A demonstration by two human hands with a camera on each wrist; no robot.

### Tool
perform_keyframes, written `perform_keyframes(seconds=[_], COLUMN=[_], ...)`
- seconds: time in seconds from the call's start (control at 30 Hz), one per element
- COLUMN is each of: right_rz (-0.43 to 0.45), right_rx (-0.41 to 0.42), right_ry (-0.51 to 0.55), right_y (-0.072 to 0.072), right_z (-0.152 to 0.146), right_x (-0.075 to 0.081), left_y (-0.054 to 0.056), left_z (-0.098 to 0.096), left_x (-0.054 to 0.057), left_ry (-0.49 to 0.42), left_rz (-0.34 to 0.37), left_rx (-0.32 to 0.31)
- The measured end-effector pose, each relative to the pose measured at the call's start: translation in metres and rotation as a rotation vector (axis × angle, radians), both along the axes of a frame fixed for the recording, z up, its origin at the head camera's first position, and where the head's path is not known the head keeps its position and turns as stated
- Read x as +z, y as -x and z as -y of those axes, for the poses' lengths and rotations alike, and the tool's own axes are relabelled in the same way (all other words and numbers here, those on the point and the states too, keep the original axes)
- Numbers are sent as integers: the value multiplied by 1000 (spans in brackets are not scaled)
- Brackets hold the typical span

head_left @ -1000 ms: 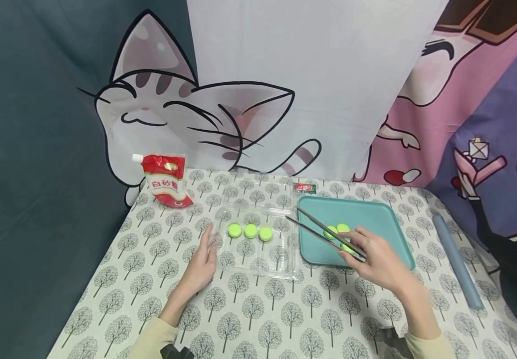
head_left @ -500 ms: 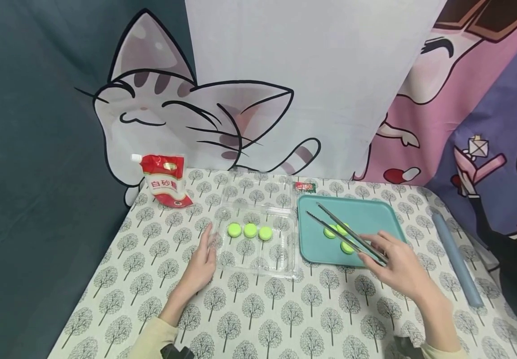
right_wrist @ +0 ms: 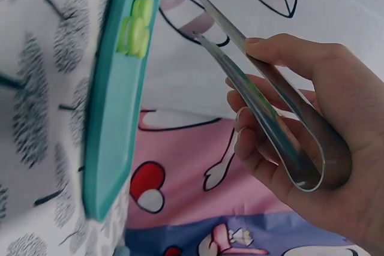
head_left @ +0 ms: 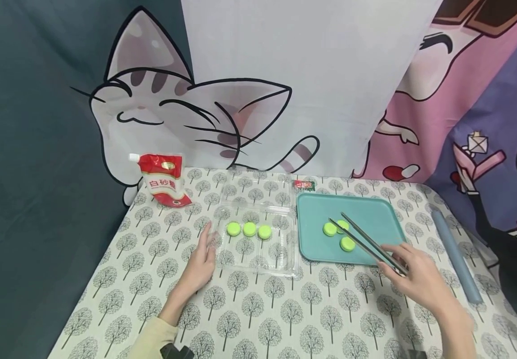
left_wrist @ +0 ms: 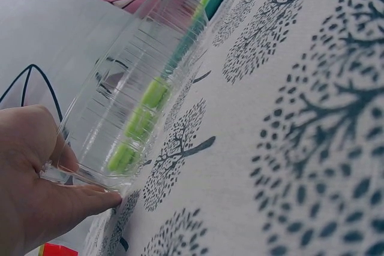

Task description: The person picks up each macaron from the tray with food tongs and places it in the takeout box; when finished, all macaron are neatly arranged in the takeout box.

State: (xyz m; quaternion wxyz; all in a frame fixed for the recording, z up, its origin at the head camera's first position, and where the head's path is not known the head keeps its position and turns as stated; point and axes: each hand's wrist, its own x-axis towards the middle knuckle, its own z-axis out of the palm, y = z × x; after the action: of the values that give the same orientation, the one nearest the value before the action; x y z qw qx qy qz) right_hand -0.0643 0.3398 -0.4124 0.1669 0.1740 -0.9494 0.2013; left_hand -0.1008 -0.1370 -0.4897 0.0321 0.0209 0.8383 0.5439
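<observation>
A clear plastic container (head_left: 258, 259) lies with its lid folded back, and three light green macarons (head_left: 249, 229) sit in a row inside. At its left side is my left hand (head_left: 201, 262), thumb on the outside and fingers at the rim, gripping the wall in the left wrist view. My right hand (head_left: 420, 276) holds metal tongs (right_wrist: 258, 109) above the right part of a teal tray (head_left: 371, 207). Their tips are apart with nothing between them. Three more green macarons (head_left: 347, 244) lie on the tray, below and around the tips.
A red and white pouch (head_left: 164, 182) with a white cap stands at the back left. Behind the tray's left corner lies a small red and green packet (head_left: 304, 185). A blue-grey rod (head_left: 456, 257) lies to the right of the tray. A printed curtain hangs behind the table.
My right hand has moved right and toward me with the tongs, from beside the container to over the tray. The left hand stays at the container, and the macarons have not moved.
</observation>
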Motion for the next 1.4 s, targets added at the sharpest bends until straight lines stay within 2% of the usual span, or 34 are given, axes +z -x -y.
perform_keyframes(seconds=[0.13, 0.37, 0.77, 0.93, 1.4], right_rz=[-2, 58, 119, 116, 134], right_rx=[-21, -68, -81, -67, -58], right_ry=[-14, -29, -71, -68, -50], right_y=[-2, -3, 6, 10, 11], right_z=[-9, -16, -13, -12, -14], right_x=[-6, -13, -19, -21, -14], left_y=[1, 0, 0, 0, 0], left_z=[0, 0, 1, 0, 0], left_x=[-1, 0, -1, -1, -1], left_ry=[-3, 6, 11, 5, -1], left_rz=[-1, 0, -2, 0, -3], left_rx=[-2, 2, 1, 0, 0])
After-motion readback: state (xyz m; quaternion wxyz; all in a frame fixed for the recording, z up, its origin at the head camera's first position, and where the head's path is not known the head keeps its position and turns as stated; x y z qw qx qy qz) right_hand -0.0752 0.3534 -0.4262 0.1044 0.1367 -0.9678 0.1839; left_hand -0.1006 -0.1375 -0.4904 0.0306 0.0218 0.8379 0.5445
